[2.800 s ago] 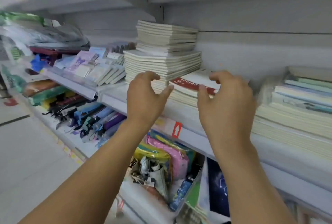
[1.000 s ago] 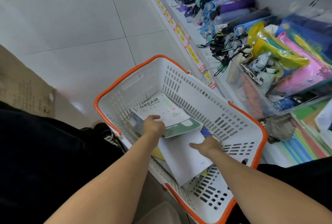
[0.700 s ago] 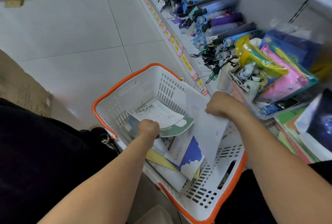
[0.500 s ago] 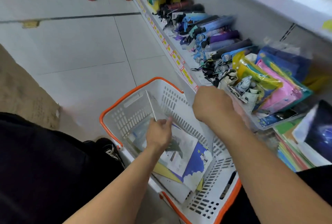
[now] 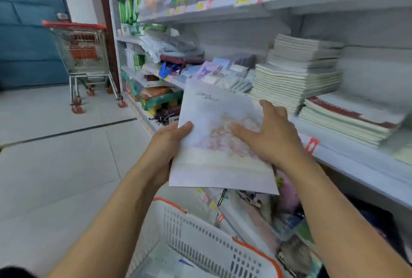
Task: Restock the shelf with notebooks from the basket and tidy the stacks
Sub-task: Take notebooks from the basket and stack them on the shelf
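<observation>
A notebook [image 5: 220, 144] is carried above the basket [image 5: 211, 239] toward the shelf [image 5: 347, 157]: left hand [image 5: 169, 141] grips its edge, right hand [image 5: 267, 137] lies flat on top. Next it needs placing squarely on a stack [image 5: 296, 83].

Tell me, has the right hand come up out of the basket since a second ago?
Yes. The right hand was down inside the white basket; now it is above the basket's rim, laid on a pale notebook near the shelf edge.
</observation>
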`<move>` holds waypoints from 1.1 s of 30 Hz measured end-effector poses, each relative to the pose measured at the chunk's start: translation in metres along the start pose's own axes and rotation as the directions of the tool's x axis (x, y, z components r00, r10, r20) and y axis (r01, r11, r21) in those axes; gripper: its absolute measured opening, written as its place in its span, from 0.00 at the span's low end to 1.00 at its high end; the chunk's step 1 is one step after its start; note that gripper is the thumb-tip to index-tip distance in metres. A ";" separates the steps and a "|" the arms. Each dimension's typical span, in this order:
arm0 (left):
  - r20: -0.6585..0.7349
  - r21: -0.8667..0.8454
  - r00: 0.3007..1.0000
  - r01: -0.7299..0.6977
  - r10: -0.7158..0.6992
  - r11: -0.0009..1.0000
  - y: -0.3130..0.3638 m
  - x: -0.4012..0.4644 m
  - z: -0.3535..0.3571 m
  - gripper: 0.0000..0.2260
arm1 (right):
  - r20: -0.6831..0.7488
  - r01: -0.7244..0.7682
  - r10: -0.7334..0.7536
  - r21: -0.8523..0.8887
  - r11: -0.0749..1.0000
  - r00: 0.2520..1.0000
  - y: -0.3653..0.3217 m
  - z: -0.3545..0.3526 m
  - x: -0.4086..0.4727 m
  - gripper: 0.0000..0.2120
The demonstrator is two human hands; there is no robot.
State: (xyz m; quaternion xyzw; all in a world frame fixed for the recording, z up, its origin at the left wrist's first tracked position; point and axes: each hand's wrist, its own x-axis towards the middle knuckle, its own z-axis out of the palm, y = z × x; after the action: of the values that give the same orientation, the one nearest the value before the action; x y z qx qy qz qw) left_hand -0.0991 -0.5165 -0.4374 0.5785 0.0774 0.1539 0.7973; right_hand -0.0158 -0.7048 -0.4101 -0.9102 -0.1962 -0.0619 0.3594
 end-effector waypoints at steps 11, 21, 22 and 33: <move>0.403 0.330 0.913 -0.207 0.061 0.921 0.025 0.109 0.187 0.23 | -0.532 0.045 0.550 0.743 0.667 0.644 0.117 -0.117 0.035 0.09; 0.448 0.441 0.893 -0.270 0.051 0.856 -0.055 0.153 0.251 0.24 | -0.297 -0.200 0.357 0.452 0.870 0.886 0.141 -0.151 0.034 0.24; 0.419 0.461 0.905 -0.283 0.075 0.841 -0.060 0.158 0.255 0.21 | -0.294 -0.240 0.358 0.369 0.898 0.886 0.142 -0.151 0.034 0.30; 0.272 0.640 0.900 -0.434 0.340 0.634 -0.086 0.169 0.274 0.29 | -0.471 -0.514 0.400 -0.137 0.847 0.786 0.155 -0.129 0.054 0.18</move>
State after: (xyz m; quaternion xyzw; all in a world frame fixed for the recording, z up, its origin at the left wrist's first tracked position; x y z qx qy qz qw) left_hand 0.1560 -0.7305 -0.4220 0.8428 -0.0477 0.2447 0.4769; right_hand 0.0991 -0.8786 -0.3990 -0.9331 0.1248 -0.1940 0.2759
